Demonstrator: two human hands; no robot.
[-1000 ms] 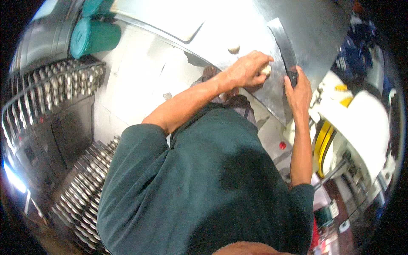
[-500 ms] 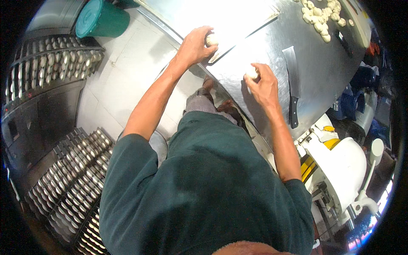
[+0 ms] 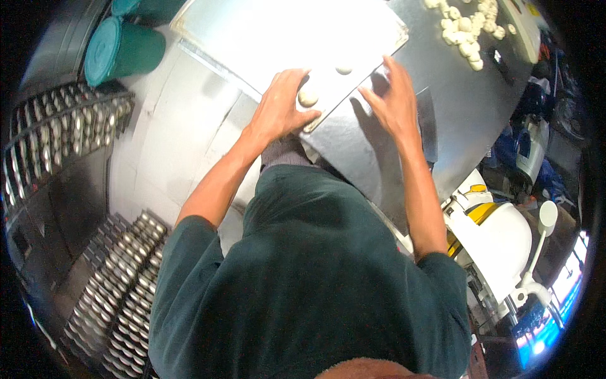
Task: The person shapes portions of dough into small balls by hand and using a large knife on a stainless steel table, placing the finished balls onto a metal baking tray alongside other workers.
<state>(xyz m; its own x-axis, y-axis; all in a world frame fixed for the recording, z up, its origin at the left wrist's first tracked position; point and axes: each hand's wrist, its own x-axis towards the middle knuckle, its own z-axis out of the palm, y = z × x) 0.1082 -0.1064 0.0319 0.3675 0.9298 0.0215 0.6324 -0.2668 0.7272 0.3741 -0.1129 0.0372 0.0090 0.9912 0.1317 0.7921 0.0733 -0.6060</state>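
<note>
Two pale dough balls lie on a brightly lit flat tray point(image 3: 271, 31). The nearer dough ball point(image 3: 308, 98) sits in the curve of my left hand point(image 3: 278, 104), whose thumb and fingers are apart around it; whether they touch it is hard to tell. Farther in lies the other dough ball point(image 3: 344, 70), between my two hands and clear of both. Over the tray's right edge my right hand point(image 3: 394, 98) is open, thumb and fingers spread with nothing between them. A knife point(image 3: 428, 129) lies on the metal table point(image 3: 464, 114), partly hidden by my right wrist and forearm.
Many dough pieces point(image 3: 467, 28) are heaped at the table's far right. A white machine with a lever point(image 3: 505, 246) stands right of me. Racks of moulded trays point(image 3: 120, 284) are at lower left, with another moulded rack point(image 3: 69, 129) above. Green bins point(image 3: 126, 50) stand at far left.
Both dough balls have left my hands' grip and now rest on the tray. My right hand moved up to the tray's edge and opened. The view shifted, showing more of the tray.
</note>
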